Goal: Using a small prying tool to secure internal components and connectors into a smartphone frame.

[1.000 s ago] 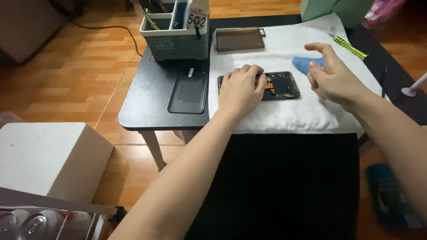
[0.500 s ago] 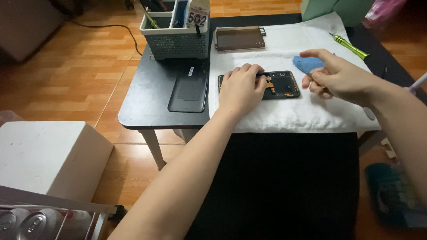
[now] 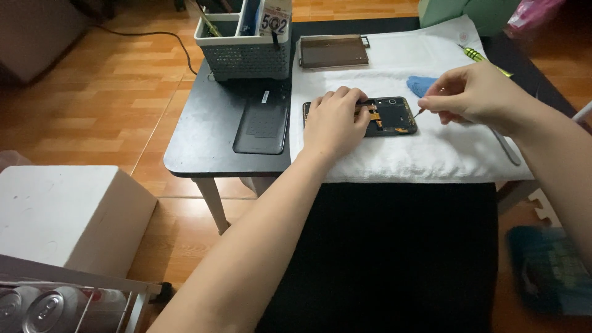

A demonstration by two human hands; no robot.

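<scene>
Your left hand [image 3: 335, 120] lies flat, palm down, fingers spread a little, pressing on the left end of the opened phone [image 3: 387, 116]. Your forearm runs up to it from the lower left. Your right hand [image 3: 472, 95] comes in from the right, fingers pinched narrow around a thin tool [image 3: 422, 111] whose tip points down at the phone's right edge; I cannot tell whether the tip touches it.

The phone lies between your two hands on a white towel [image 3: 407, 157], its back off and orange ribbon showing inside. One blue pick [image 3: 421, 84] lies just beyond your right thumb. One green screwdriver [image 3: 480, 57] lies farther beyond that hand. One dark back cover [image 3: 263, 126] rests on the black table [image 3: 200, 132], left of your left hand. One flat brownish panel [image 3: 333, 52] lies beyond your left hand on the towel.

One grey basket [image 3: 243, 55] stands beyond the cover, split into compartments; it holds a white card and some slim tools, too small to count.
</scene>
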